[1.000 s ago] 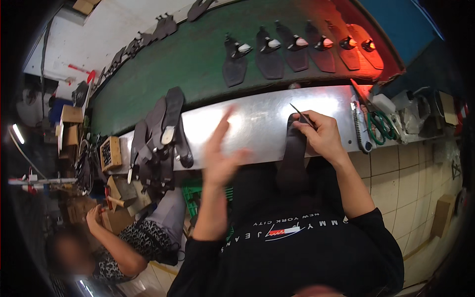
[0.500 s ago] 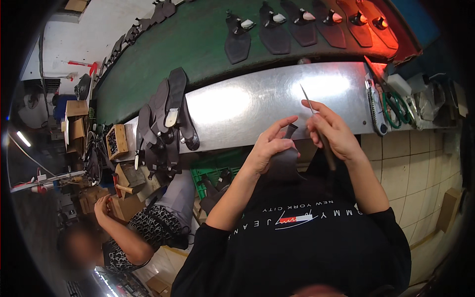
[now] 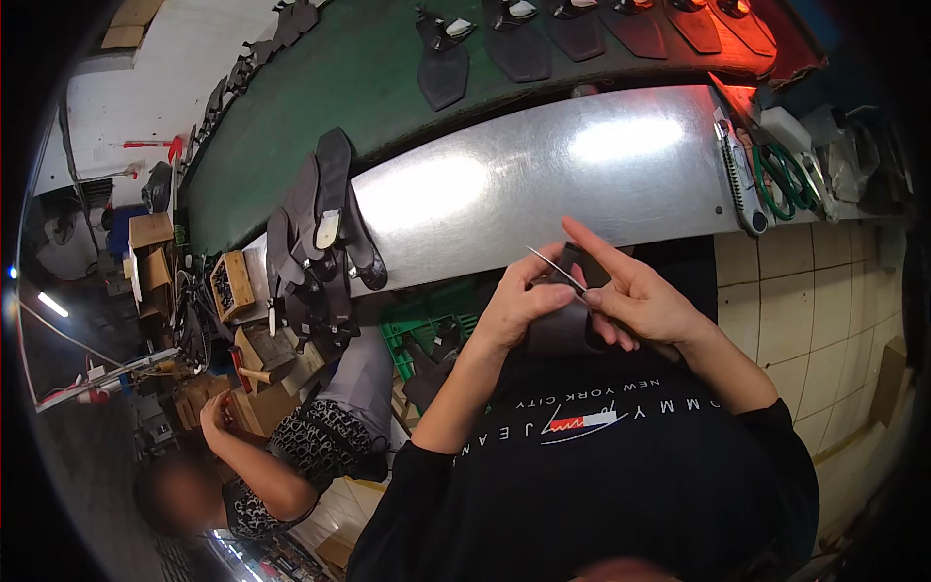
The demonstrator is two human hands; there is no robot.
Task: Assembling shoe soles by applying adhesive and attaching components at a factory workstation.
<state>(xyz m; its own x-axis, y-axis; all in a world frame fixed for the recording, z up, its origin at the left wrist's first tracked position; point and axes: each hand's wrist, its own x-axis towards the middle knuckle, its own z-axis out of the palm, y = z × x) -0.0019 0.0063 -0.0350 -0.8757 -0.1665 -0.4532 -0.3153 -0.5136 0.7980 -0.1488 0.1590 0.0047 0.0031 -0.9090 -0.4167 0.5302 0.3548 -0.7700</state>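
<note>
Just off the near edge of the table (image 3: 514, 228), the left hand (image 3: 517, 303) clasps a dark sole (image 3: 555, 336) in a closed grip, the right hand (image 3: 652, 303) pinches a thin blade (image 3: 557, 265) over it, this piece looking midway, strapped soles (image 3: 443, 80) lying beyond.

Across the top of the frame, sandals (image 3: 518, 50) are lying in a row on a table (image 3: 378, 92). Below it, a ledge (image 3: 524, 194) is bearing piled soles (image 3: 304, 199) at centre-left and, at upper right, a cutter (image 3: 743, 194) left of scissors (image 3: 765, 160). At centre, one sole (image 3: 560, 333) is sitting between the left hand (image 3: 519, 306) and right hand (image 3: 645, 299).
</note>
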